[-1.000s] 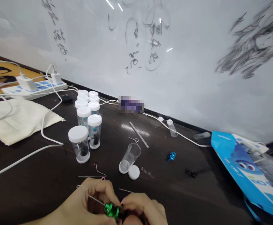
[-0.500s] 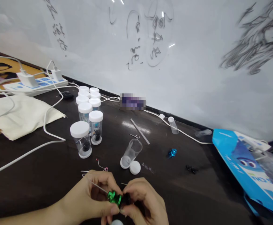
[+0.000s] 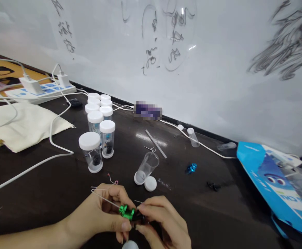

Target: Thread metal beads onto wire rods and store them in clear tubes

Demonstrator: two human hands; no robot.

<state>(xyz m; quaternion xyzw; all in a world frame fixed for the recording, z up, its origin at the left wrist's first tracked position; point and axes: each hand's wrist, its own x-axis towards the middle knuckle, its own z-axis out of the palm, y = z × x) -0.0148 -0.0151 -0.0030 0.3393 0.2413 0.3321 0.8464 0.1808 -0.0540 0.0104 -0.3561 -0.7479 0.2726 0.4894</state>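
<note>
In the bottom middle, my left hand [image 3: 101, 212] pinches a shiny green ridged metal part [image 3: 126, 212] between thumb and fingers. A thin bent wire [image 3: 105, 199] runs from its left end over the hand. Against the right end of the green part is a small black piece [image 3: 140, 218], which my right hand [image 3: 166, 219] grips with thumb and fingertips; the fingers partly cover it. Below the hands, a white round cap [image 3: 130, 245] is cut by the frame edge. Just beyond them lie a bent wire with pink ends [image 3: 113, 180], a tilted clear tube [image 3: 152, 162] and a white lid [image 3: 150, 183].
Several white-capped clear jars [image 3: 91, 152] stand at left, near a cream cloth [image 3: 24, 124], white cables and a power strip [image 3: 49, 90]. A blue metal part [image 3: 191, 168], black pieces [image 3: 213, 186] and a blue bag [image 3: 272, 180] lie right. A whiteboard [image 3: 218, 86] rises behind.
My right hand has shifted slightly right, and a little more space shows between the hands around the black piece. The view has moved slightly. Both hands keep their grip.
</note>
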